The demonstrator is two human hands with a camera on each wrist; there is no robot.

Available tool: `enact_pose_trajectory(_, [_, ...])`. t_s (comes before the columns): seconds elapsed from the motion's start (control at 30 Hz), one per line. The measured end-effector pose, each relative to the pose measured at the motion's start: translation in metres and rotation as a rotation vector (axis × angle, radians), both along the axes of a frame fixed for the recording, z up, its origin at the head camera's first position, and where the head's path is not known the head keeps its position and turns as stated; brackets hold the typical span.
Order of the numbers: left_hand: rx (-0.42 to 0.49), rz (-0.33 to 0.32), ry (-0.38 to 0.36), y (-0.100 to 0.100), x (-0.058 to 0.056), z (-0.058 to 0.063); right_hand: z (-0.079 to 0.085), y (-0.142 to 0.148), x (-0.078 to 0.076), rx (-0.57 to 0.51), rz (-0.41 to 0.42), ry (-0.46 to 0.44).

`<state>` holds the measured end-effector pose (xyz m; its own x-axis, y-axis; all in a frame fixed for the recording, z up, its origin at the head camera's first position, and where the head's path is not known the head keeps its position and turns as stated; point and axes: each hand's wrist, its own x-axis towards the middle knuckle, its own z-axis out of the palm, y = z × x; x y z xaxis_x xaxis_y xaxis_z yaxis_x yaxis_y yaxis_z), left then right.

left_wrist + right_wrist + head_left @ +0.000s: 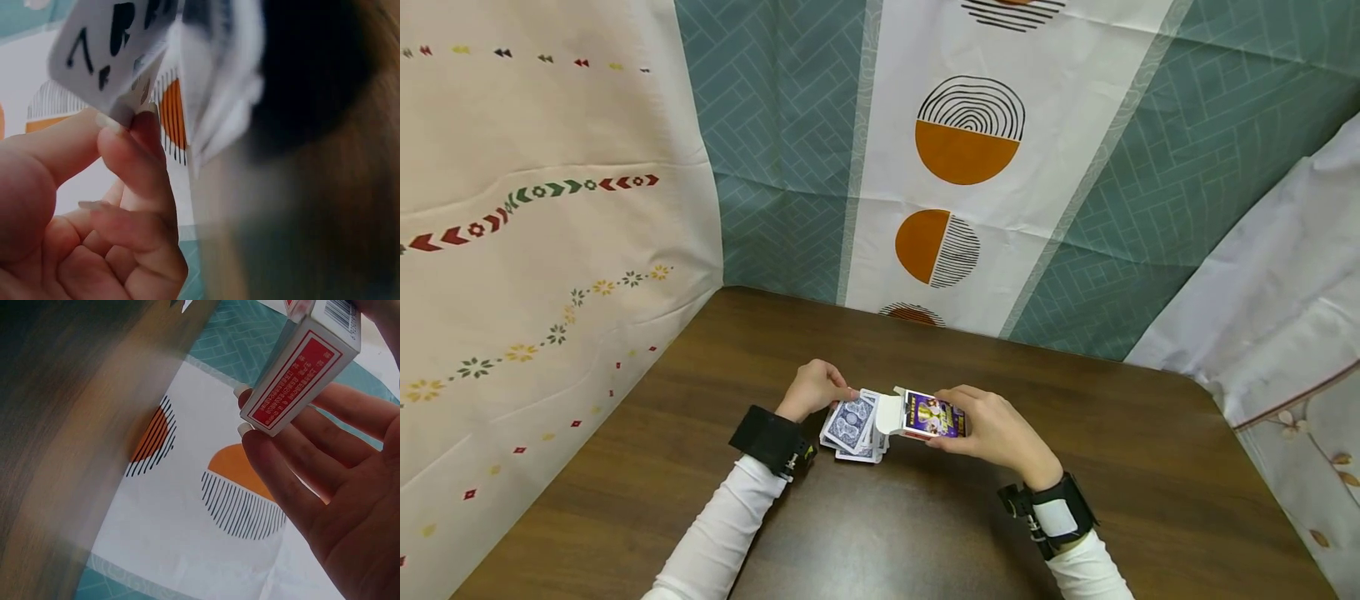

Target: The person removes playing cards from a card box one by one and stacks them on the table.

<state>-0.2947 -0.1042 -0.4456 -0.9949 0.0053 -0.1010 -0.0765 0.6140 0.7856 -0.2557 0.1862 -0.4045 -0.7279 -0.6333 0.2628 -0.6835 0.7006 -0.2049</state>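
My left hand pinches the corner of a blue-backed playing card between thumb and index finger. In the left wrist view the face of that playing card shows black marks, with more cards blurred beside it. Under and around it, other playing cards lie in a loose pile on the table. My right hand grips a purple-fronted card box, its white flap open toward the cards. In the right wrist view, the fingers hold the box's edges, and a red label shows on its side.
A brown wooden table lies under both hands. Behind it hangs a teal and white patterned cloth, and a cream printed cloth hangs along the left. More white cloth drapes at the right edge.
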Motion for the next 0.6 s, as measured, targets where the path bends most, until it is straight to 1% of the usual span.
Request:
enact_pose_trajectory(0.1, [-0.084, 0.023, 0.059, 0.002, 0.001, -0.002, 0.0, 0.0, 0.0, 0.006, -0.003, -0.008])
enact_pose_trajectory(0.2, [-0.161, 0.055, 0.099, 0.004, 0.002, -0.004, 0.0, -0.001, 0.0, 0.012, 0.0, -0.007])
enact_pose_trajectory(0.33, [-0.213, 0.076, 0.093, 0.006, 0.004, -0.003, -0.002, -0.002, 0.0, 0.016, 0.009, -0.002])
enact_pose_trajectory(0.4, [-0.242, 0.071, 0.106, 0.007, 0.006, 0.0, -0.002, -0.002, 0.0, 0.014, 0.008, 0.0])
enact_pose_trajectory(0.47, [-0.242, 0.032, 0.126, 0.009, 0.008, 0.006, -0.003, -0.003, 0.001, 0.012, 0.011, 0.009])
enact_pose_trajectory(0.5, [-0.227, -0.009, 0.136, 0.01, 0.01, 0.01, -0.003, -0.003, 0.001, 0.011, 0.012, 0.012])
enact_pose_trajectory(0.53, [-0.199, -0.063, 0.145, 0.011, 0.012, 0.015, -0.004, -0.003, 0.001, 0.012, 0.013, 0.016])
enact_pose_trajectory(0.6, [-0.121, -0.191, 0.144, 0.014, 0.016, 0.024, -0.004, -0.003, 0.001, 0.009, 0.015, 0.021])
